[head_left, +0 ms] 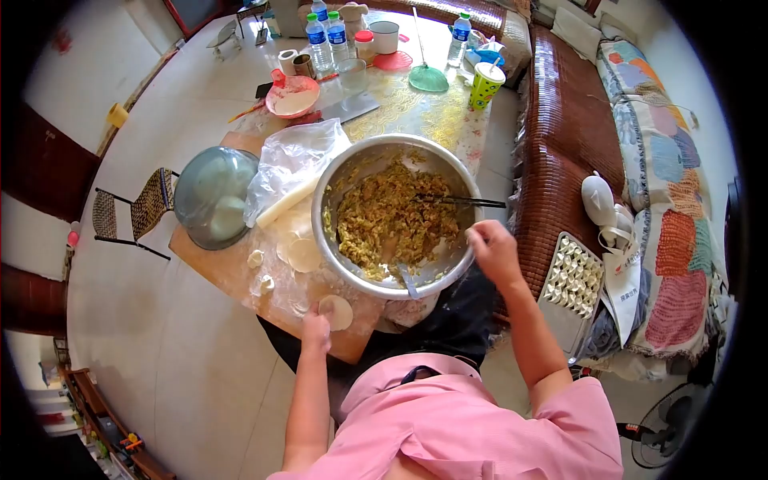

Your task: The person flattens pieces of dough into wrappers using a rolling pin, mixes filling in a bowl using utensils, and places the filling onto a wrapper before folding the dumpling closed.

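My left hand (317, 326) pinches the edge of a round dumpling wrapper (339, 314) above the front of the floured wooden board (228, 276). Beside it stands a large metal bowl (330, 258) filled with chopped, brownish-green filling (392, 210). My right hand (493, 250) has its fingers curled at the bowl's right rim and appears to grip it. Dark chopsticks (472, 202) lie across that rim, just above the hand, tips in the filling. A flat utensil (408, 282) leans on the near rim. More wrappers (302, 254) and small dough pieces (256, 258) lie left of the bowl.
On the board are a rolling pin (286, 203), a plastic bag (298, 152) and a glass lid (214, 198) over dough. Farther back stand a pink bowl (293, 98), bottles (318, 44) and a green cup (485, 85). A tray of dumplings (573, 276) rests on the right-hand sofa (560, 136).
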Tool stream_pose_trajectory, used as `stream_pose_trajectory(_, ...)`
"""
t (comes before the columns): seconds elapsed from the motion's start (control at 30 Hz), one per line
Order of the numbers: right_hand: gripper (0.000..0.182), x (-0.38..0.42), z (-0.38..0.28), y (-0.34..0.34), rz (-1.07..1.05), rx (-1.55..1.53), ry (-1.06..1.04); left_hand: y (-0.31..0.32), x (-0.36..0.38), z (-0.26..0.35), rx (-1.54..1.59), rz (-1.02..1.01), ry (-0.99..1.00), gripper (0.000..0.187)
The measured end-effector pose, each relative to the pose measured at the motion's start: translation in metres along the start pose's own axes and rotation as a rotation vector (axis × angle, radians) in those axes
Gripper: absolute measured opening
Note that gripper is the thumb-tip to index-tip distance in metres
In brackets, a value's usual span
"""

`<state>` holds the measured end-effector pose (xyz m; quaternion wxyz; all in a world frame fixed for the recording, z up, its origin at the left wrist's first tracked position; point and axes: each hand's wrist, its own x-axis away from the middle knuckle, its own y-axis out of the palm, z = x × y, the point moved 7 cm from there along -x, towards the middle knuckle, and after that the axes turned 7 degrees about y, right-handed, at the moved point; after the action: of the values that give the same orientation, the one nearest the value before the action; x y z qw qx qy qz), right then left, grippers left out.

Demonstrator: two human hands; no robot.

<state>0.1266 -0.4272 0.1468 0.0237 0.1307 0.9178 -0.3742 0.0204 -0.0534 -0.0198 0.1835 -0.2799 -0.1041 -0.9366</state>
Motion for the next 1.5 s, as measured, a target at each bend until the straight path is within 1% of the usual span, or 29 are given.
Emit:
stream_pose_trajectory(0.03,0.02,-0.007,0.017,-0.008,-0.022,0.03,0.179,-0.005,-0.007,-0.008,-0.001,-0.006,-0.008,0.028)
stream_pose_trajectory(0.1,0.033,-0.015,0.082,0.002,-0.167,-0.006,0.363,-0.007,-0.016,-0.001,-0.432,-0.143,0.46,0.026)
stream_pose_trajectory(0.13,0.033,-0.02,0.091,0.007,-0.173,-0.005,0.369,-0.004,-0.013,0.002,-0.435,-0.142,0.451,0.026)
stream_pose_trajectory(0.2,0.058,-0.022,0.115,0.022,-0.164,-0.486,0.628,0.001,-0.01,0.015,-0.514,-0.112,0.423,0.026)
stream_pose_trajectory(0.23,0.058,-0.027,0.116,0.026,-0.165,-0.494,0.632,0.005,-0.006,0.023,-0.522,-0.111,0.424,0.026)
stream_pose_trajectory(0.3,0.08,-0.041,0.11,0.038,-0.174,-0.759,0.63,0.017,0.007,0.054,-0.926,-0.006,0.652,0.027)
stream_pose_trajectory(0.33,0.061,-0.046,0.1,0.041,-0.171,-0.847,0.64,0.022,0.009,0.058,-0.93,-0.005,0.656,0.027)
stream_pose_trajectory(0.37,0.061,-0.05,0.101,0.049,-0.17,-0.851,0.638,0.027,0.017,0.069,-1.013,0.087,0.808,0.026)
stream_pose_trajectory(0.4,0.051,-0.06,0.098,0.05,-0.077,-0.756,0.45,0.035,0.027,0.08,-1.091,0.183,0.96,0.025)
stream_pose_trajectory(0.43,0.04,-0.064,0.071,0.044,0.014,-0.656,0.266,0.045,0.034,0.085,-1.092,0.186,0.961,0.025)
stream_pose_trajectory(0.47,0.02,-0.059,0.041,0.03,0.255,-0.471,0.057,0.068,0.05,0.091,-1.134,0.09,1.108,0.025)
stream_pose_trajectory(0.5,0.02,-0.058,0.02,0.028,0.252,-0.474,0.057,0.089,0.069,0.094,-1.174,-0.009,1.254,0.025)
stream_pose_trajectory(0.57,0.015,-0.058,-0.022,0.033,0.126,-0.329,-0.117,0.108,0.09,0.096,-1.173,-0.053,1.212,0.025)
stream_pose_trajectory(0.6,0.015,-0.058,-0.03,0.036,0.127,-0.333,-0.119,0.117,0.097,0.097,-1.167,-0.101,1.173,0.026)
stream_pose_trajectory(0.67,0.012,-0.058,-0.042,0.051,-0.032,-0.176,-0.138,0.13,0.107,0.108,-1.175,-0.131,1.181,0.028)
stream_pose_trajectory(0.77,0.013,-0.057,-0.031,0.061,0.028,-0.169,-0.142,0.159,0.113,0.126,-1.164,-0.204,1.243,0.034)
stream_pose_trajectory(0.83,0.013,-0.055,-0.031,0.06,0.004,-0.183,-0.149,0.184,0.114,0.117,-1.186,-0.482,1.224,0.032)
stream_pose_trajectory(0.93,0.011,-0.051,-0.021,0.052,-0.081,-0.377,-0.006,0.199,0.099,0.102,-1.208,-0.57,1.287,0.028)
stream_pose_trajectory(0.97,0.011,-0.051,-0.021,0.042,-0.08,-0.377,-0.007,0.198,0.095,0.098,-1.207,-0.57,1.289,0.028)
stream_pose_trajectory(1.03,0.011,-0.052,-0.018,0.024,-0.067,-0.388,0.033,0.19,0.094,0.118,-1.01,-0.522,1.343,0.021)
stream_pose_trajectory(1.07,0.011,-0.054,-0.014,0.018,-0.027,-0.414,0.009,0.186,0.089,0.126,-1.014,-0.521,1.344,0.021)
stream_pose_trajectory(1.13,0.011,-0.058,-0.002,0.01,0.033,-0.355,-0.052,0.161,0.083,0.166,-0.715,-0.317,1.461,0.019)
stream_pose_trajectory(1.2,0.011,-0.063,0.004,0.013,0.075,-0.314,-0.078,0.135,0.053,0.187,-0.616,-0.057,1.168,0.014)
stream_pose_trajectory(1.27,0.011,-0.071,0.017,0.041,0.07,-0.419,0.021,0.109,0.01,0.185,-0.501,0.15,1.142,0.018)
stream_pose_trajectory(1.3,0.011,-0.067,0.006,0.056,0.09,-0.364,-0.077,0.107,-0.009,0.181,-0.505,0.147,1.142,0.018)
stream_pose_trajectory(1.33,0.01,-0.063,0.003,0.084,-0.053,-0.464,-0.11,0.1,-0.032,0.174,-0.44,0.178,1.035,0.021)
stream_pose_trajectory(1.37,0.01,-0.049,-0.022,0.09,-0.092,-0.421,-0.22,0.094,-0.048,0.165,-0.372,0.212,0.929,0.025)
stream_pose_trajectory(1.43,0.009,-0.024,-0.057,0.091,-0.371,-0.442,-0.366,0.096,-0.06,0.158,-0.337,0.19,0.922,0.025)
stream_pose_trajectory(1.5,0.01,-0.004,-0.074,0.071,-0.536,-0.33,-0.39,0.099,-0.062,0.156,-0.29,0.174,0.907,0.026)
